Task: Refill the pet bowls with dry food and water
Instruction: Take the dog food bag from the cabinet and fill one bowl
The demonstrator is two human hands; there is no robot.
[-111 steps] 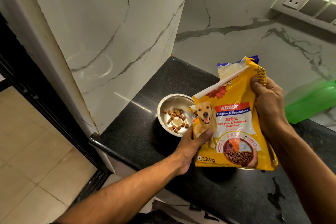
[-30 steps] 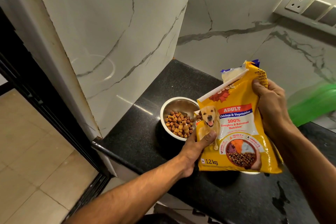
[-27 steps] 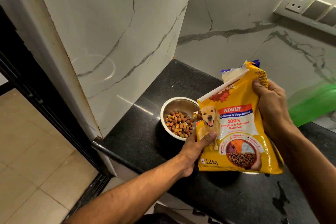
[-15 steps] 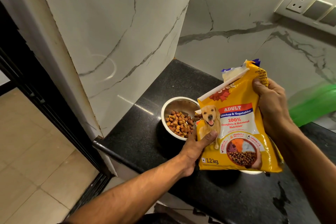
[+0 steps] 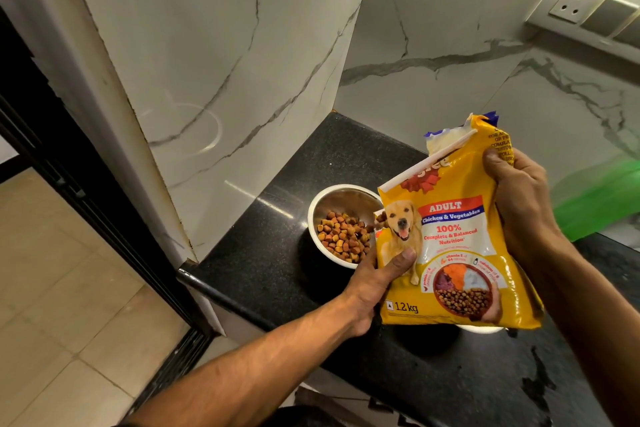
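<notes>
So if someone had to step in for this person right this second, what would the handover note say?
Left hand grips the food bag's lower left edge; right hand grips its upper right side.
Bag is tilted over the steel bowl on the black counter; kibble is spilling in.
Done: bowl partly filled.
Left: finish pouring, set the bag down, add water. A second bowl's rim peeks from under the bag.

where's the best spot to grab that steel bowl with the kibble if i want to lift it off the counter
Take the steel bowl by its rolled rim on the left, open side, pinching from above. The food bag, held by the left hand and right hand, covers its right edge, and kibble fills the inside, so keep it level.
</notes>
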